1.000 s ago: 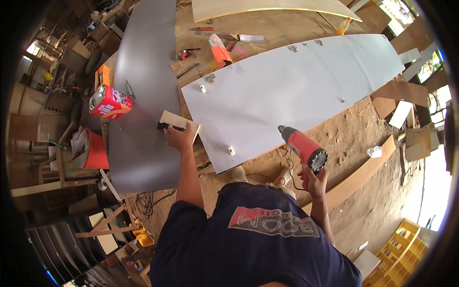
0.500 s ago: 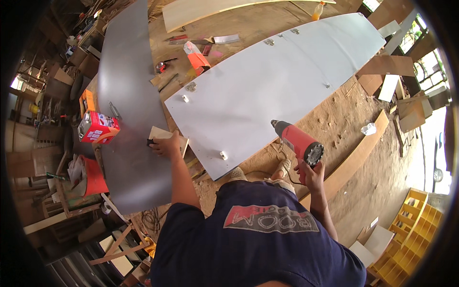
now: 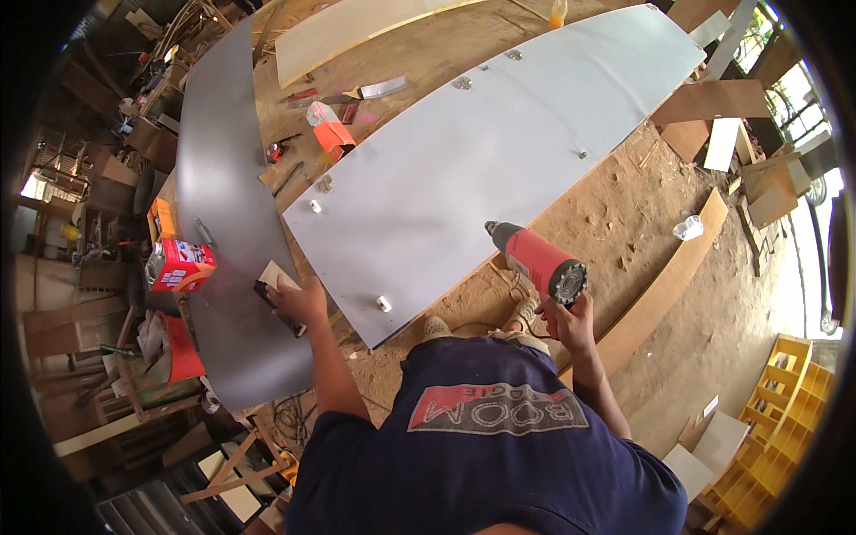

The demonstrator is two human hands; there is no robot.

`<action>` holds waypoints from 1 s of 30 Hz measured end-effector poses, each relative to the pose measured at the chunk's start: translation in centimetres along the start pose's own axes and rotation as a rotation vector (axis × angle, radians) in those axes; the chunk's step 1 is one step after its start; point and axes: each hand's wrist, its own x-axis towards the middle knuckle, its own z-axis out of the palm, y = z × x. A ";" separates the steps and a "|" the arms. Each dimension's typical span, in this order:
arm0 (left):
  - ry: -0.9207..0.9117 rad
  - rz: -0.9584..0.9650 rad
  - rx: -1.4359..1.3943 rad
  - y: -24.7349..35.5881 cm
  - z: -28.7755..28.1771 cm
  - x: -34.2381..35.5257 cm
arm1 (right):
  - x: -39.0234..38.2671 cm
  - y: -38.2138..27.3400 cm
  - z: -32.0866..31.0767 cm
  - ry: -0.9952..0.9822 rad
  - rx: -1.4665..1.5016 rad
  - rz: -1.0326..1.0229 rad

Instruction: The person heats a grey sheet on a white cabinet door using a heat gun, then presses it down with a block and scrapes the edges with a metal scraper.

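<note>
My right hand (image 3: 565, 323) grips the handle of a red and black heat gun (image 3: 536, 260), whose nozzle points at the near edge of a long pale grey panel (image 3: 499, 152) lying on the sawdust floor. My left hand (image 3: 300, 303) presses a small pale block with a dark underside (image 3: 273, 283) onto the curved dark grey sheet (image 3: 227, 214) at my left. A small metal fitting (image 3: 383, 304) sits on the panel's near corner, between the two hands.
A red box (image 3: 181, 265) and an orange box (image 3: 161, 217) rest on the dark sheet's left edge. An orange carton (image 3: 332, 134) lies between the sheets. Wooden planks (image 3: 664, 290), board offcuts (image 3: 722, 143), yellow crates (image 3: 789, 401) and workshop clutter surround me.
The view has shifted, so both sheets sit higher and further right in frame. My left hand stays on the block; the heat gun stays aimed at the panel edge.
</note>
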 end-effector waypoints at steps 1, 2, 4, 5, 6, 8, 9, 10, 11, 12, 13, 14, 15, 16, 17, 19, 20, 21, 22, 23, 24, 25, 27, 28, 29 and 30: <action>0.069 0.092 -0.018 0.9 0.0 -1.1 | 0.3 -0.2 -0.8 -0.016 0.003 0.012; 0.078 0.092 -0.016 2.0 -0.3 -2.1 | 0.8 -0.4 -1.8 -0.021 0.010 0.008; 0.025 0.239 -0.175 4.7 -1.2 -4.5 | 1.6 -0.7 -4.1 -0.080 -0.085 0.089; 0.033 0.242 -0.173 6.2 -1.6 -5.6 | 1.9 -0.5 -4.9 -0.083 -0.079 0.085; -0.018 0.269 -0.289 7.6 -2.0 -6.7 | 2.2 0.0 -5.5 -0.084 -0.046 0.061; -0.060 0.298 -0.399 10.7 -3.1 -9.0 | 3.0 0.4 -7.0 -0.093 -0.007 0.035; -0.048 0.354 -0.411 12.6 -4.0 -10.4 | 3.5 0.4 -8.0 -0.130 -0.018 0.032; -0.036 0.411 -0.422 14.3 -4.5 -11.7 | 4.1 0.3 -9.2 -0.167 -0.028 0.028; -0.029 0.409 -0.412 15.2 -4.8 -12.8 | 4.5 0.1 -10.1 -0.228 -0.039 0.044; -0.043 0.428 -0.415 16.0 -5.0 -13.8 | 4.7 0.1 -10.9 -0.238 -0.033 0.045; -0.057 0.447 -0.418 16.7 -5.4 -14.7 | 4.9 0.0 -11.4 -0.248 0.004 0.045; -0.056 0.445 -0.411 17.4 -5.6 -15.6 | 5.1 0.0 -12.2 -0.255 0.038 0.047; -0.065 0.463 -0.404 17.9 -5.7 -16.5 | 5.3 0.1 -13.0 -0.260 0.041 0.050; -0.074 0.482 -0.396 18.4 -6.0 -17.3 | 5.6 0.1 -13.9 -0.283 -0.008 0.038; -0.074 0.481 -0.391 18.8 -6.0 -18.1 | 5.9 0.3 -14.7 -0.305 -0.058 0.026; -0.081 0.508 -0.421 19.4 -6.2 -19.8 | 6.8 1.1 -16.3 -0.354 -0.075 0.002; -0.085 0.511 -0.418 19.8 -6.2 -20.7 | 7.1 0.8 -16.9 -0.396 -0.094 -0.022; -0.130 0.502 -0.420 20.0 -6.3 -21.6 | 7.1 0.3 -17.0 -0.393 -0.039 0.073; -0.175 0.493 -0.421 20.2 -6.4 -22.4 | 7.0 0.4 -16.9 -0.389 -0.035 0.078; -0.176 0.500 -0.424 20.3 -6.4 -23.1 | 7.2 0.3 -16.8 -0.393 0.020 0.005; -0.196 0.567 -0.431 20.3 -6.4 -23.6 | 7.5 0.0 -16.9 -0.399 0.071 -0.075; -0.216 0.634 -0.437 20.3 -6.4 -24.1 | 7.6 -0.6 -17.1 -0.423 0.040 -0.099; -0.252 0.657 -0.484 21.3 -6.5 -24.8 | 8.1 1.4 -17.3 -0.403 0.030 -0.088; -0.292 0.671 -0.520 21.8 -6.5 -25.1 | 8.5 2.5 -17.6 -0.394 0.023 -0.068; -0.288 0.665 -0.519 21.5 -6.5 -25.4 | 7.9 0.5 -17.1 -0.379 0.051 0.002; -0.305 0.658 -0.542 21.6 -6.6 -25.5 | 7.9 -0.3 -17.0 -0.378 0.049 0.000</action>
